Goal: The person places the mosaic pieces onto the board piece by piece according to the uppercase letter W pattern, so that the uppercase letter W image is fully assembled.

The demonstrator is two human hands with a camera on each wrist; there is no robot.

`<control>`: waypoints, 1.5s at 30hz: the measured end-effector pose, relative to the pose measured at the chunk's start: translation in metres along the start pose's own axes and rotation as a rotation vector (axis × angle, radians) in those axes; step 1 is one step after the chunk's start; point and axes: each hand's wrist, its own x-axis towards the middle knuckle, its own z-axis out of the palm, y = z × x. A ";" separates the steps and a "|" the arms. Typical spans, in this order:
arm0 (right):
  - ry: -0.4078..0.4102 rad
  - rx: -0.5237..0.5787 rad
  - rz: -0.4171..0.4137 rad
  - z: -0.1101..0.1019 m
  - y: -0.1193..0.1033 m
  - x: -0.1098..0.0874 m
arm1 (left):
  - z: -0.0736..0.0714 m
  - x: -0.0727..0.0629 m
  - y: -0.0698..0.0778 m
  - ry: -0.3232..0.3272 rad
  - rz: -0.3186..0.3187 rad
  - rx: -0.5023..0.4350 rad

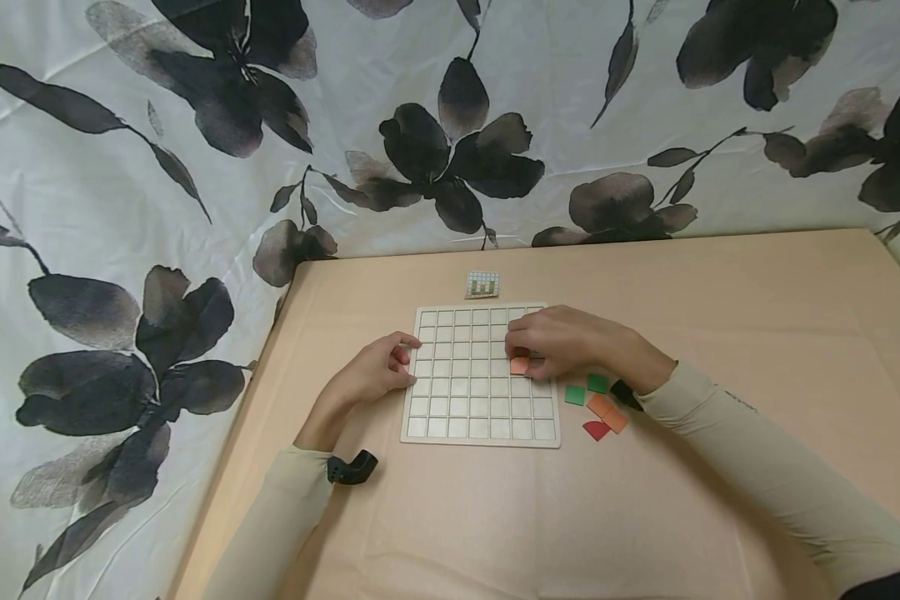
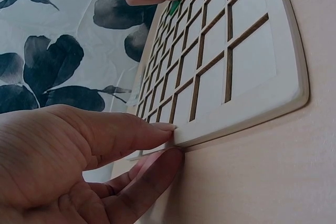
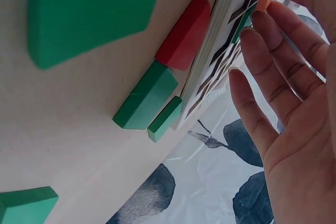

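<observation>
Flowery fabric (image 1: 570,50) is filling the top, and mid-frame on your counter (image 1: 570,517) your left hand (image 1: 375,367) is pinching the grid board (image 1: 460,387) by its left edge, your right hand (image 1: 570,337) gripping an orange tile (image 1: 520,366) at its right side.

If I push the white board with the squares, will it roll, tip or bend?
The grid board probably won't roll or tip, because it lies flat on the table. It looks stiff, since its edges run straight, so I doubt it would bend. It might slide, though the left hand at its edge could hold it back.
</observation>
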 end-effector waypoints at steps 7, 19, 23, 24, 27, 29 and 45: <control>-0.004 -0.004 -0.002 0.000 0.000 -0.002 | 0.001 -0.001 0.000 0.001 0.002 0.011; -0.003 0.001 0.005 0.000 -0.002 -0.004 | 0.001 -0.001 0.002 0.004 0.006 -0.005; 0.009 0.014 0.000 0.000 -0.001 -0.007 | 0.001 -0.001 0.002 0.006 0.010 -0.003; 0.015 0.013 -0.002 0.000 0.000 -0.007 | 0.001 -0.001 0.002 0.008 0.010 -0.003; 0.025 0.002 -0.006 0.000 0.001 -0.010 | 0.000 -0.001 0.001 0.011 0.015 -0.001; 0.027 0.001 -0.004 0.000 0.002 -0.013 | 0.000 -0.001 0.001 0.011 0.015 0.000; 0.037 0.064 0.106 -0.009 0.014 -0.035 | 0.000 -0.002 -0.001 0.006 0.018 -0.032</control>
